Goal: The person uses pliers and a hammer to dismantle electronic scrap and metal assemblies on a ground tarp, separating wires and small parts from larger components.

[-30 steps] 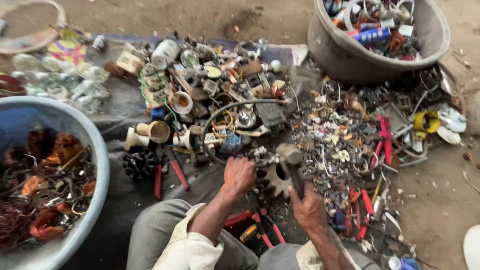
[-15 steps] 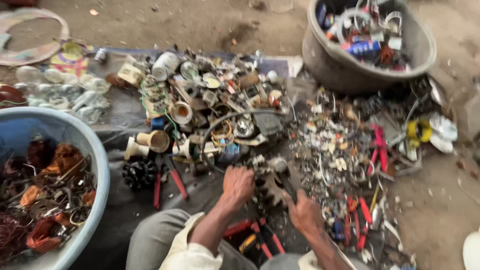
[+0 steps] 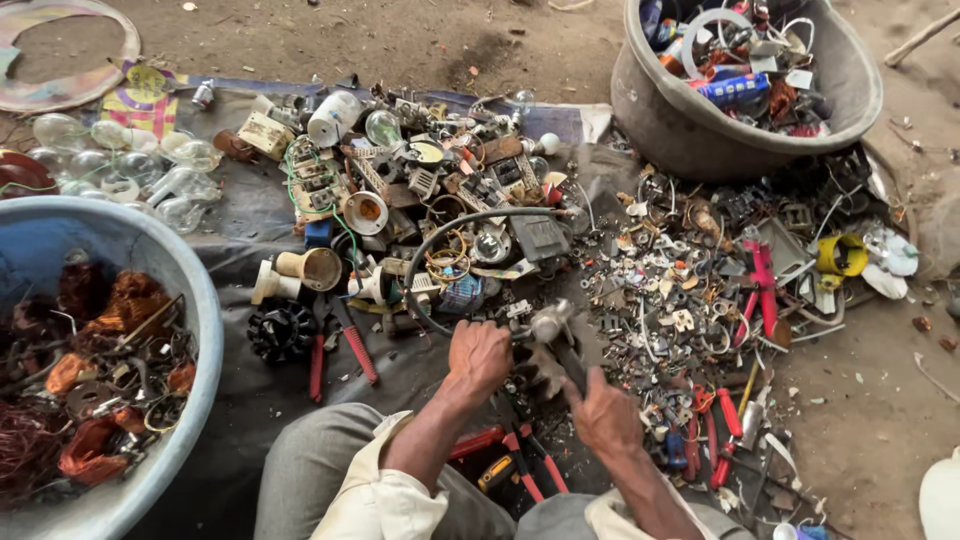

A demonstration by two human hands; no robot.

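Right hand clamped on steel hammer, handle toward 5 o'clock | left hand pins small scrap piece, at its 3 o'clock, nearer

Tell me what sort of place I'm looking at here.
Probably an outdoor scrap-sorting spot on bare ground. A dark sheet is heaped with broken electrical parts, a blue tub holds copper wire, and a grey tub holds mixed scrap. The right hand grips a hammer.
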